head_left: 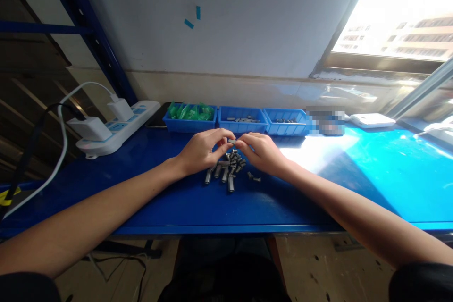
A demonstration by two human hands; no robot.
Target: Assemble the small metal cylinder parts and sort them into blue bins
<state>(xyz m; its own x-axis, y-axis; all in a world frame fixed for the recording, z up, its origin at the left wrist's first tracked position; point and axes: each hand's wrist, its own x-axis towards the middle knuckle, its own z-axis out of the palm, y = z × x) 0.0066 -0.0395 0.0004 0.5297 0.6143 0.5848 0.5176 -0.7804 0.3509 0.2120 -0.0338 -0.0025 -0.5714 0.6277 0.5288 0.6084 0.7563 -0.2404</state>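
Over a small heap of parts, my left hand [203, 150] pinches a short metal standoff [231, 141] between thumb and fingers. My right hand [262, 152] is closed at the standoff's right end, and its fingertips hide whatever they grip there. Just below the hands lie loose silvery screws [234, 163], bunched together. Several larger metal standoffs [231, 183] lie at the near and left side of the heap. A pair of stray screws [256, 179] rests apart, to the right.
Along the wall stand a blue bin with green packets [189, 125], a blue bin with metal pieces [242, 126] and another blue bin of small parts [286, 127]. A power strip [118, 130] with plugs and cables sits left. A white box [372, 120] lies right.
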